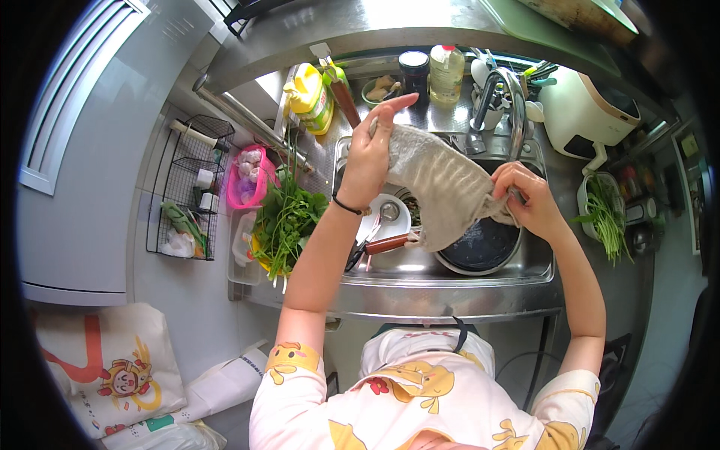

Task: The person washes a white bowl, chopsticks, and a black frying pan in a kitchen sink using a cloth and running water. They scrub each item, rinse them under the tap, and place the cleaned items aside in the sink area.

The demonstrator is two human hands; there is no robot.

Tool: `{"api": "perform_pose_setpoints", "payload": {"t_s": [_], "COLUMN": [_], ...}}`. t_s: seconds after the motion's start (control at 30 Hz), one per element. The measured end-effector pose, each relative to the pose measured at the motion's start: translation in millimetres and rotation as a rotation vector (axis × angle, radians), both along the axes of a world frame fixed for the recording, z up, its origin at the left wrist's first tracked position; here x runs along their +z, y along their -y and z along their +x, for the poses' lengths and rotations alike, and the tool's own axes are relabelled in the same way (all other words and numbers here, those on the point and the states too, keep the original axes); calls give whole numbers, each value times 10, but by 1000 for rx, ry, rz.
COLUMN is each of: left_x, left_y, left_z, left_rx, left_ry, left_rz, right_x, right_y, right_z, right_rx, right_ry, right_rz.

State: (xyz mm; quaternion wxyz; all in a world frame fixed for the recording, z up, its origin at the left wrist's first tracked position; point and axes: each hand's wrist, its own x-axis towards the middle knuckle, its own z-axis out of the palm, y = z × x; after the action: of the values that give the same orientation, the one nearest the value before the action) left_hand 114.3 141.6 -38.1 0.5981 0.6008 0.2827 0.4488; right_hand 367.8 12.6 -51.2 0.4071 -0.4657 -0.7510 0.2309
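Observation:
A damp grey-beige dishcloth (pixel 441 180) is stretched between my two hands above the stainless steel sink (pixel 410 270). Its upper left end lies in my left hand (pixel 371 152), whose thumb and fingers point upward. My right hand (pixel 526 197) pinches the bunched lower right end. Under the cloth, a dark round pan (pixel 478 244) sits in the sink, partly hidden. To its left are a white plate (pixel 396 216), a metal ladle (pixel 389 211) and a reddish-brown handle (pixel 386 243). What lies directly behind the cloth is hidden.
The curved faucet (pixel 514 107) rises behind my right hand. Leafy greens (pixel 289 219) and a pink basket (pixel 233 185) stand left of the sink. A yellow detergent bottle (pixel 309 101), a dark-lidded jar (pixel 413 73) and an oil bottle (pixel 447 76) line the back. A white air fryer (pixel 585 112) stands right.

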Motion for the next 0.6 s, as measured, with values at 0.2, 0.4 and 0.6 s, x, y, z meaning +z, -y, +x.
{"api": "perform_pose_setpoints", "payload": {"t_s": [0.2, 0.4, 0.6], "left_x": [639, 1024, 1292], "left_y": [76, 158, 48], "left_z": [175, 392, 295], "left_rx": [-297, -372, -272], "left_ry": [228, 188, 276], "left_rz": [-83, 34, 3], "right_x": [-85, -70, -319], "right_y": [-99, -365, -298], "right_z": [-100, -528, -823], "right_rx": [-15, 55, 126], "right_ry": [-499, -449, -549], "right_rz": [-259, -114, -363]}}
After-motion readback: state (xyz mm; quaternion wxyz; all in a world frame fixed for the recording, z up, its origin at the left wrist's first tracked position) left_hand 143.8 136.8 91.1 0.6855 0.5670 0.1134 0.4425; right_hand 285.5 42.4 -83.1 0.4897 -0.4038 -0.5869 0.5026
